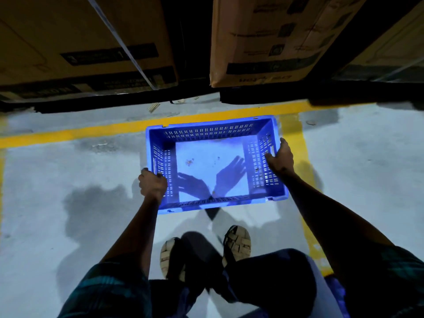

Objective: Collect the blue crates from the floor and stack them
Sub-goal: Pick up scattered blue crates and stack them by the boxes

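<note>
A blue slotted plastic crate point(206, 131) is in the middle of the view, over the grey floor, seen from above. It holds nothing but a few small specks. My left hand point(152, 183) grips the rim of its left short side, fingers curled over the edge. My right hand point(280, 156) grips the right short side at the handle slot. Shadows of both hands fall on the crate's bottom. Whether the crate rests on the floor or is lifted off it I cannot tell.
Large cardboard boxes point(80, 42) point(270, 35) stand close ahead on dark pallets, with a dark gap between them. Yellow floor lines point(91, 131) run across and down the right side point(296, 143). My sandalled feet point(236, 244) are just behind the crate.
</note>
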`<state>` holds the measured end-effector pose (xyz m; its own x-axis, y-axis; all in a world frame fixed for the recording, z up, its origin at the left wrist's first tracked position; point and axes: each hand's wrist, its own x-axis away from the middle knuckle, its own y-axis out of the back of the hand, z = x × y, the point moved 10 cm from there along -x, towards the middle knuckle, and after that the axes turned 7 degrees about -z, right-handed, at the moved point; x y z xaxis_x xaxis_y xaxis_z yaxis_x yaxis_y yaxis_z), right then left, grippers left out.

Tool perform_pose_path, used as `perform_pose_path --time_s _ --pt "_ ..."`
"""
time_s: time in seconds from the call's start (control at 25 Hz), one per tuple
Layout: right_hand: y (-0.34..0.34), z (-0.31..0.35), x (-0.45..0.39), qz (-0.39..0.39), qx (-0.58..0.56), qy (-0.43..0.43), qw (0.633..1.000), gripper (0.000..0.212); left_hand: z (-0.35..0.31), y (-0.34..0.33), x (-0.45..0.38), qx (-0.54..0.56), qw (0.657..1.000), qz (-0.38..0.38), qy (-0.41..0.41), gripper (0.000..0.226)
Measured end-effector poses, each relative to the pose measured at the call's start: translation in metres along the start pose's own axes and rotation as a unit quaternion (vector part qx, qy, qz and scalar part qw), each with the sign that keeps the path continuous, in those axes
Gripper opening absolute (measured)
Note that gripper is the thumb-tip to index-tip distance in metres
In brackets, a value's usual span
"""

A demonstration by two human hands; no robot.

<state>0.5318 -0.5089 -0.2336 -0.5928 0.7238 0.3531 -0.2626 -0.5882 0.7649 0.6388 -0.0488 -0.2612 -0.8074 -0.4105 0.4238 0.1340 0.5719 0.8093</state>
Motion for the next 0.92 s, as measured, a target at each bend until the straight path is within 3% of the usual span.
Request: perform_pose_path --time_s 0.24,0.56,0.76,0.92 --pt "0.107 0.072 0.123 -0.009 -0.069 0.023 0.997 0.064 -0.085 0.077 0.126 0.016 0.991 0.083 -0.108 0.048" --pt "0.255 0.121 0.305 -0.102 -0.153 -0.082 0.979 0.044 -0.193 0.202 0.304 0.057 0.954 0.212 -0.203 0.048" --pt "0.327 0.132 0.42 -0.211 -0.206 -0.145 0.945 0.042 -0.232 0.27 0.394 0.036 0.893 0.312 -0.322 0.044" --pt "0.362 0.102 0.517 -0.289 -0.239 -0.196 0.906 0.043 -0.211 0.304 0.451 -0.009 0.838 0.376 -0.395 0.035"
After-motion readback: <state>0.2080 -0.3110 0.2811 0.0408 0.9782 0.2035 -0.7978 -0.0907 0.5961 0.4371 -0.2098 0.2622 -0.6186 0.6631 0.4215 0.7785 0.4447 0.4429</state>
